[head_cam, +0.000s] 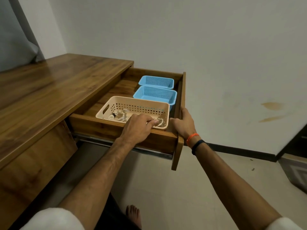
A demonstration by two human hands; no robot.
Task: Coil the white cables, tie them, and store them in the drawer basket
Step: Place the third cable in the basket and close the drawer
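Observation:
A beige perforated basket (137,103) sits at the near end of an open wooden drawer (106,127). Inside it lies a coiled white cable (118,116) bound with a black tie. My left hand (138,127) reaches over the drawer's side into the basket, fingers closed on a second white cable coil (160,122) at the basket's right end. My right hand (183,124) grips the drawer's front panel (180,143) at its top edge, thumb inside the drawer.
Two blue mesh baskets (156,94) (157,82) stand behind the beige one in the drawer. The wooden desk top (54,90) runs to the left. A white wall is behind, tiled floor below, and my bare foot (133,214) shows beneath.

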